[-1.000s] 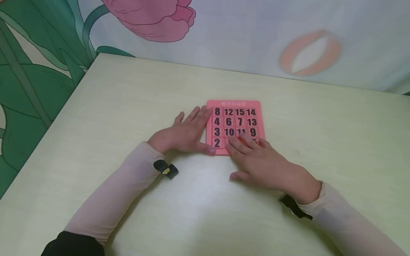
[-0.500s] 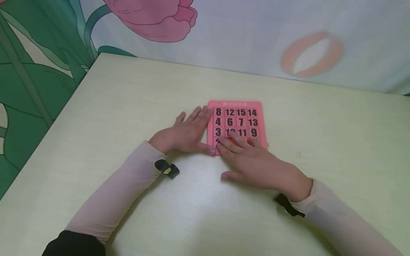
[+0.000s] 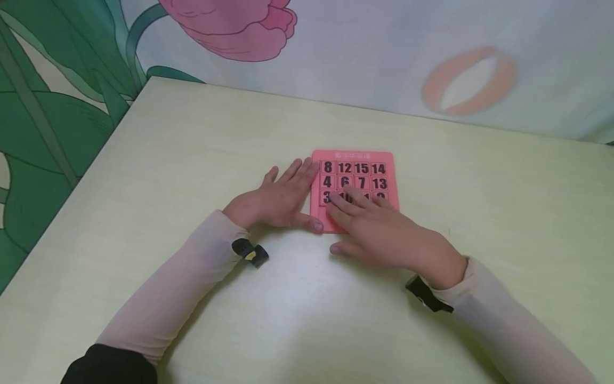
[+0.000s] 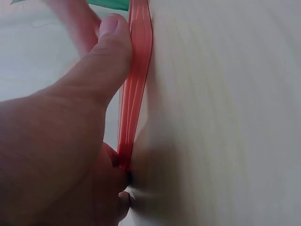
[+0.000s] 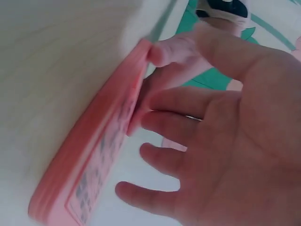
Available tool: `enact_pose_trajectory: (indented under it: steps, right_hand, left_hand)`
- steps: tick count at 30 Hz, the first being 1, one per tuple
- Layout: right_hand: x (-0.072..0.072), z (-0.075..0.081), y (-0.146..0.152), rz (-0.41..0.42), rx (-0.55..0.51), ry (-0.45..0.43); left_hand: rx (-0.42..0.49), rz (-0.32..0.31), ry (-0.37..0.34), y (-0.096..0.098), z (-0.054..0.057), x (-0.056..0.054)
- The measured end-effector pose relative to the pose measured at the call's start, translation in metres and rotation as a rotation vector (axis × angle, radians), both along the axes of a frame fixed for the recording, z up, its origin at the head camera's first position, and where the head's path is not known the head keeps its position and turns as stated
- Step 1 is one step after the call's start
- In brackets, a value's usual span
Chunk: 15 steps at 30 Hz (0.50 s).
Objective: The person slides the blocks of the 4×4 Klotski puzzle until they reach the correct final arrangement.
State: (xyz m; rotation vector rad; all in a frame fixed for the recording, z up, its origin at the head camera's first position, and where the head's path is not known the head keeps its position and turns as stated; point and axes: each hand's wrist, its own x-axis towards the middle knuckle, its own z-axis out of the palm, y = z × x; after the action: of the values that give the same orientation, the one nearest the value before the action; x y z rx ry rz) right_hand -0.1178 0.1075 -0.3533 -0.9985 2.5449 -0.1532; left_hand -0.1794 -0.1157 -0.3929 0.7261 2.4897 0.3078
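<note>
A flat pink number slide puzzle (image 3: pixel 396 186) lies on the table, its square tiles printed with black numbers. The top row reads 8, 12, 15, 14. My left hand (image 3: pixel 278 200) rests along the puzzle's left side, fingers straight, with the thumb at the lower left corner. In the left wrist view that thumb (image 4: pixel 110 44) lies against the red-pink side wall. My right hand (image 3: pixel 384 232) is over the lower half, its spread fingertips at the third row. It hides most of the bottom row; a plain pink patch shows at the lower left. In the right wrist view the fingers (image 5: pixel 160 160) are slightly bent.
The pale wooden table (image 3: pixel 230 128) ends at the back against a light cloth (image 3: pixel 364 58) printed with a pink flower and green leaves. Each wrist wears a black strap (image 3: pixel 429 296), and both forearms have light sleeves (image 3: pixel 177 288).
My right hand first slid left across the bottom row, then up toward the third row. The 2 at the lower left has gone from view. My left hand stays put.
</note>
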Motion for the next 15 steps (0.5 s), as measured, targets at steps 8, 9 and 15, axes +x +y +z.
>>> enact_pose_trajectory:
  steps: [8, 9, 15]
  right_hand:
    - [-0.003, -0.001, -0.014, 0.011, 0.088, -0.095]
    - [0.000, 0.001, -0.013, 0.020, 0.094, -0.108]
    - [-0.003, 0.014, -0.006, 0.047, 0.013, -0.144]
  left_hand:
    - [0.020, -0.002, -0.001, -0.002, -0.001, 0.000]
    - [0.021, 0.000, -0.001, -0.002, -0.001, 0.001]
    - [0.005, 0.003, 0.001, -0.003, 0.000, -0.001]
